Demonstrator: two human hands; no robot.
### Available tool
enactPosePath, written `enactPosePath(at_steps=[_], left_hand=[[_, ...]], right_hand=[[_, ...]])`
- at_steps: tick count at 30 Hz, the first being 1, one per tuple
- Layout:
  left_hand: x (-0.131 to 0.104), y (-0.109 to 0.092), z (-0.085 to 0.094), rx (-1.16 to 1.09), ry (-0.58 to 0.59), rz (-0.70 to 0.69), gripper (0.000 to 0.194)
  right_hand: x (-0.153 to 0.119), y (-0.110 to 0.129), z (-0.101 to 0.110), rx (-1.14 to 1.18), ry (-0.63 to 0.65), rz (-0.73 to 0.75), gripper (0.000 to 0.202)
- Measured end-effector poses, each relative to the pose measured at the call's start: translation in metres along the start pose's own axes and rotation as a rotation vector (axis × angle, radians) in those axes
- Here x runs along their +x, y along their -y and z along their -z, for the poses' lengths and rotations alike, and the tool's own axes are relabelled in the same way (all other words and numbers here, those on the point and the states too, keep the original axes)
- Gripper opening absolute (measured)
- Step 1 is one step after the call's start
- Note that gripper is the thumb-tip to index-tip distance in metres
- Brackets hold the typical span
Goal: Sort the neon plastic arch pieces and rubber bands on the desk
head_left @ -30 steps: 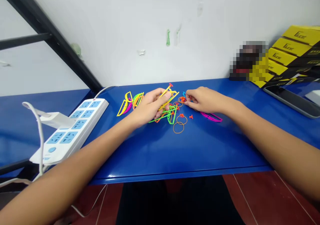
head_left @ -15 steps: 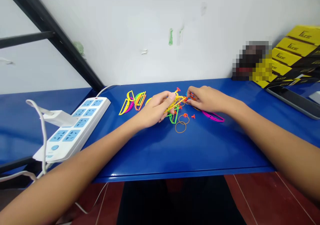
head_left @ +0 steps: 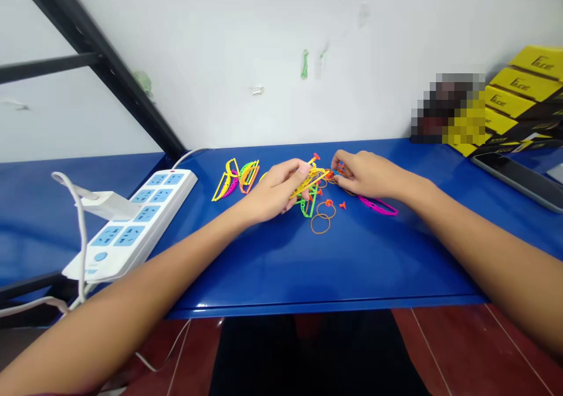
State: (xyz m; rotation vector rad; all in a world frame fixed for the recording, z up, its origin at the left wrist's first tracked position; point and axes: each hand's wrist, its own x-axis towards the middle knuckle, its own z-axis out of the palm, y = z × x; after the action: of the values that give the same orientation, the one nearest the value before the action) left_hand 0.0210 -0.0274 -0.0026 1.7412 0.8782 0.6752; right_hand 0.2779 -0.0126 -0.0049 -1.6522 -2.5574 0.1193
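Observation:
My left hand [head_left: 284,189] is closed round a yellow plastic toy bow [head_left: 313,183], which slants up to the right. Green toy bow parts [head_left: 309,205] lie under and beside that hand. My right hand [head_left: 367,173] has its thumb and fingers bent together over a small pile of orange and blue pieces [head_left: 338,171]; what is between the fingertips is too small to make out. A magenta toy bow [head_left: 378,206] lies under the right wrist. Tan rubber bands [head_left: 321,224] and small red suction-cup pieces [head_left: 342,205] are scattered between the hands.
Several coloured toy bows [head_left: 248,176] lie left of my left hand. A white power strip [head_left: 145,214] with a plugged-in adapter and cable stands at the left. Yellow-black boxes [head_left: 528,82] are stacked at the right, with a dark phone [head_left: 519,179] before them. The blue table [head_left: 281,278] meets a white wall.
The whole view has shifted slightly. My right fingers have moved a little over the small pile, and more of a blue piece shows by them. The left hand keeps its grip.

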Motion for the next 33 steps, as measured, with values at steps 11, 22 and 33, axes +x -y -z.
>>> enactPosePath(at_steps=[11, 22, 33], left_hand=[[0.0055, 0.0074, 0.0063, -0.080, -0.072, -0.052, 0.026], [0.0043, 0.0054, 0.0069, -0.046, -0.103, -0.056, 0.028], [0.0040, 0.0022, 0.0070, -0.019, -0.120, -0.036, 0.026]], right_hand=[[0.0006, -0.0022, -0.0020, -0.057, 0.001, -0.019, 0.033], [0.0013, -0.0019, -0.0001, -0.081, 0.008, -0.025, 0.026], [-0.0007, -0.0030, 0.0034, -0.092, -0.005, 0.016, 0.030]])
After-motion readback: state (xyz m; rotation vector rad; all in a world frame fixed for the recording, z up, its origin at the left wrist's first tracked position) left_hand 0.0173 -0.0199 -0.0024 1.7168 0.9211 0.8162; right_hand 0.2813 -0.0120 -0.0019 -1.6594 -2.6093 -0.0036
